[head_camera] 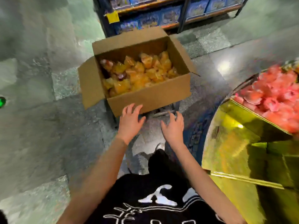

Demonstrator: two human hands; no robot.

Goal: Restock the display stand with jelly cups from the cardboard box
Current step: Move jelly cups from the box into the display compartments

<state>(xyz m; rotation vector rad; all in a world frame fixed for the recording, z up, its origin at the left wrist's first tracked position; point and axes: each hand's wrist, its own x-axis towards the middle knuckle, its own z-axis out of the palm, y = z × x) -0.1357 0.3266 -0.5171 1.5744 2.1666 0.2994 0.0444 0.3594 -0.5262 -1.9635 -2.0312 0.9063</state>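
Note:
An open cardboard box [150,98] stands ahead of me on a low trolley, filled with several orange-yellow jelly cups [139,73]. My left hand [131,121] is open, fingers spread, in front of the box's near wall at its lower edge. To its right, my right hand [174,126] is also open and empty, just below the box. The gold display stand [239,143] is at my right, and its top bin holds a heap of pink jelly cups [273,97].
A dark shelf unit [161,15] with blue packaged goods stands behind the box. The floor [32,110] is polished grey-green stone. The trolley's frame [163,113] shows under the box. My dark trousers and a shoe are below the hands.

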